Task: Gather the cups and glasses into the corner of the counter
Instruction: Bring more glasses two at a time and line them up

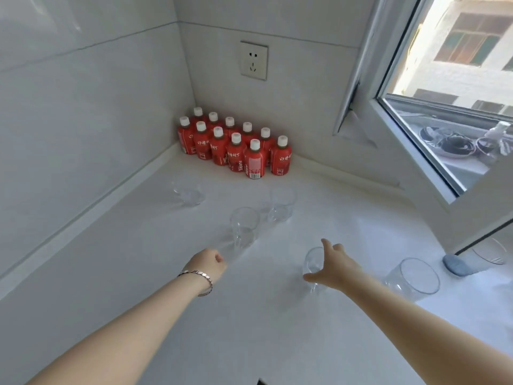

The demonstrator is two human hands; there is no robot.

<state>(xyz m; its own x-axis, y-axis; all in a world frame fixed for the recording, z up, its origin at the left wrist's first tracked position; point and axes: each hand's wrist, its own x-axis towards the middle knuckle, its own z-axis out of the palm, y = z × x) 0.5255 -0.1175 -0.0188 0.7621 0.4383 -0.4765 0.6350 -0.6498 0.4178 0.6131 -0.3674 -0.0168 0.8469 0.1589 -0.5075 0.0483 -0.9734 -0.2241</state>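
Note:
Several clear glasses stand on the white counter [277,329]. My right hand [334,266] wraps a small glass [312,262], thumb on its near side and fingers over its far rim. My left hand [206,263] has its fingers curled and holds nothing; it hovers just left of and below a taller glass [244,227]. Further back are a low glass [188,194] on the left and another glass [281,207] in the middle. A wide glass [413,277] stands right of my right hand. One more glass [488,250] sits under the window sash.
Red juice bottles with white caps [236,143] fill the corner where the two tiled walls meet. A wall socket [254,60] is above them. An open window sash [433,151] juts over the counter's right side. A blue-grey lump [456,265] lies near its lower edge.

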